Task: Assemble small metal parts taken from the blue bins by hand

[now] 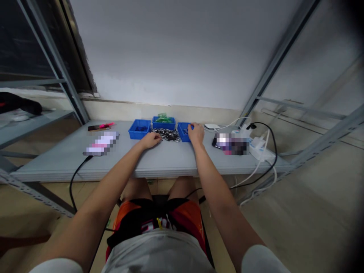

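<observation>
My left hand [151, 140] rests on the tabletop at the left end of a loose pile of small dark, shiny metal-looking pieces [167, 134]. Its fingers are curled, and whatever they hold is too small to make out. Over the right-hand blue bin [183, 137] is my right hand [196, 133], fingers bent down together into it at the right side. Small pieces lie inside that bin; what the fingertips pinch is hidden. Beside my left hand stands another blue bin [131, 133] with dark blue pieces in it. A third blue bin [164, 125], behind the pile, holds green-tinted packets [163, 118].
A phone with a lit screen [102, 144] lies on the left, its black cable hanging over the edge. Further back is a dark phone-like object [96, 128]. To the right are a blurred-out device [231, 144], a white box [212, 126] and a power strip [260, 149] with cables.
</observation>
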Demonstrator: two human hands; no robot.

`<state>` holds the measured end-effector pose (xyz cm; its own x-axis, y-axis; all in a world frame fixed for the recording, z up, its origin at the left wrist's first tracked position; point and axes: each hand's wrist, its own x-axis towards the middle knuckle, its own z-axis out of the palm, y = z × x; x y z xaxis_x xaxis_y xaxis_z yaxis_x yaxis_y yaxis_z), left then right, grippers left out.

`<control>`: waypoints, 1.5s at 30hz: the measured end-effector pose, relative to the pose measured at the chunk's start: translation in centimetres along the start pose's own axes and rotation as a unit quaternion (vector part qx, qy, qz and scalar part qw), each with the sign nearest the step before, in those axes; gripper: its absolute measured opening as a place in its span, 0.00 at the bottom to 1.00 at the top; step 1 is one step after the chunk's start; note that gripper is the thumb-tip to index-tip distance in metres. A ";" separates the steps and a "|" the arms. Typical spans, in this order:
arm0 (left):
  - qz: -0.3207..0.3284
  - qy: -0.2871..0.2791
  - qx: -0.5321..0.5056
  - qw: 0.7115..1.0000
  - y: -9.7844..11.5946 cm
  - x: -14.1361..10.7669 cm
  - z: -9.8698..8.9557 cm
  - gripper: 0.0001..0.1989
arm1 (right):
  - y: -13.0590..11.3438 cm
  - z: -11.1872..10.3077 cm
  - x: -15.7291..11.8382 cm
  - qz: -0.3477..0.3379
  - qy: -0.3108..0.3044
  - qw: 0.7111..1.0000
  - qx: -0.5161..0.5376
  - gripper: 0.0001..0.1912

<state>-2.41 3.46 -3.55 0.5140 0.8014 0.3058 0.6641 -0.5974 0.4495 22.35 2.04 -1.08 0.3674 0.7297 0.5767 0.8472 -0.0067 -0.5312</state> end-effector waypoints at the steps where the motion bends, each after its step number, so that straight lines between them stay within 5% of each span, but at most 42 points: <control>1: 0.000 0.000 -0.002 1.000 0.0 0.0 0.0 0.15 | -0.1 0.0 0.1 -0.017 0.013 1.000 0.012 0.16; 6: 0.006 -0.003 0.003 1.000 0.1 0.0 0.1 0.15 | -1.8 0.3 -0.9 -0.200 -0.037 0.979 -0.003 0.16; 10: 0.007 -0.001 0.000 1.000 0.0 0.0 0.2 0.15 | -3.7 0.8 -3.1 -0.345 -0.158 0.918 -0.113 0.13; 13: 0.001 -0.003 0.002 1.000 0.1 0.1 0.1 0.14 | -4.4 1.2 -4.3 -0.392 -0.235 0.873 -0.168 0.14; 30: 0.001 -0.005 -0.006 1.000 -0.2 0.1 0.2 0.15 | -4.5 1.4 -4.5 -0.357 -0.294 0.877 -0.130 0.21; 45: 0.008 -0.005 -0.004 1.000 -0.1 0.1 0.2 0.16 | -4.1 1.1 -4.3 -0.346 -0.279 0.878 -0.175 0.18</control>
<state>-2.31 3.61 -3.72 0.5296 0.7917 0.3044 0.6514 -0.6095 0.4519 16.87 -0.32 -2.11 -0.4444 0.8631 0.2398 0.8957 0.4316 0.1068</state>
